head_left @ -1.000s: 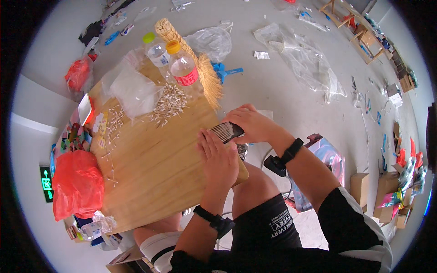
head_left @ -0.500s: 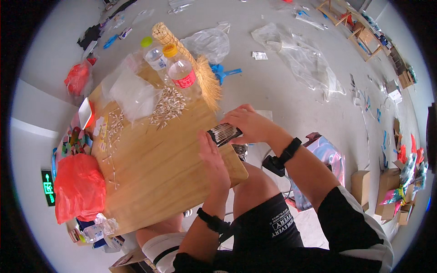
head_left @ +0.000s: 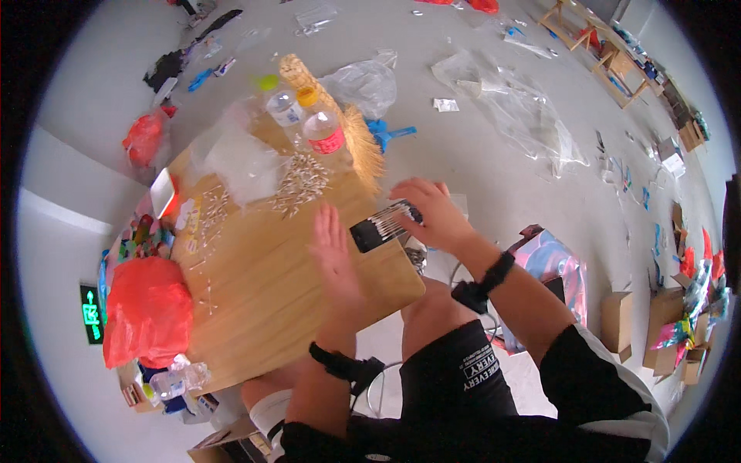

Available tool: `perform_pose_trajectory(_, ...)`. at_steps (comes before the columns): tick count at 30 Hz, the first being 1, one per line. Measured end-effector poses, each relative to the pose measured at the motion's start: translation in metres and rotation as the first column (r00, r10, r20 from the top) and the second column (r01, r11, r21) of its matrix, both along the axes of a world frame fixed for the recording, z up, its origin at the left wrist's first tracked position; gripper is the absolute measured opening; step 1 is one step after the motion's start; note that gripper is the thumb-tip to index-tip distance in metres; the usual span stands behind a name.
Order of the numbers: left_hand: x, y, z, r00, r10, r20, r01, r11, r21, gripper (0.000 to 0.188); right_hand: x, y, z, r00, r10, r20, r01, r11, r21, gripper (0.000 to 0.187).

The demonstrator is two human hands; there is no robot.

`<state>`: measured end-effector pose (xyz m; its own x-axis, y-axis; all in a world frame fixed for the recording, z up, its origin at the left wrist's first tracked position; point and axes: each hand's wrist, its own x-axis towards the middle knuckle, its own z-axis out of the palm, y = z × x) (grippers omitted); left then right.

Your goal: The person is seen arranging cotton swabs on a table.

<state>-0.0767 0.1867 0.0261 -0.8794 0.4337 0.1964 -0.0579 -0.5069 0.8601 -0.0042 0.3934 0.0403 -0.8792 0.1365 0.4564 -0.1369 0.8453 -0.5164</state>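
The right hand (head_left: 428,212) pinches one end of a small flat box (head_left: 378,228), black and roughly rectangular, with a row of slim pale sticks showing. The box lies between the hands, tilted, over the bench's corner; whether it rests on the wood cannot be told. The left hand (head_left: 333,247), motion-blurred, is open with fingers extended, just beside the box and apart from it. Beyond the left hand, white-tipped swabs (head_left: 302,184) lie heaped on the smooth, grained wooden bench (head_left: 262,266), near a clear, yellow-capped bottle (head_left: 323,127) with a printed red label and a bristly straw broom (head_left: 363,147). Well left of the hands sits a crinkled red plastic bag (head_left: 147,309).
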Motion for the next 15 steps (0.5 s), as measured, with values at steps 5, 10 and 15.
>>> perform_pose_trajectory(5,-0.031,-0.01,0.085,0.977,0.042,-0.209,-0.056,0.997,-0.06,0.076,0.054,-0.107,-0.048,0.83,0.524,0.189,-0.028,0.378,-0.926,0.025)
perform_pose_trajectory(10,-0.04,-0.018,0.118,0.945,0.024,-0.325,-0.061,0.993,-0.105,0.073,0.113,-0.249,0.036,0.202,0.972,0.124,-0.062,0.139,-0.988,0.049)
perform_pose_trajectory(15,-0.023,-0.019,0.145,0.919,-0.043,-0.391,-0.015,0.99,-0.144,0.072,0.135,-0.305,0.055,0.188,0.969,-0.16,0.142,-0.188,-0.972,0.032)
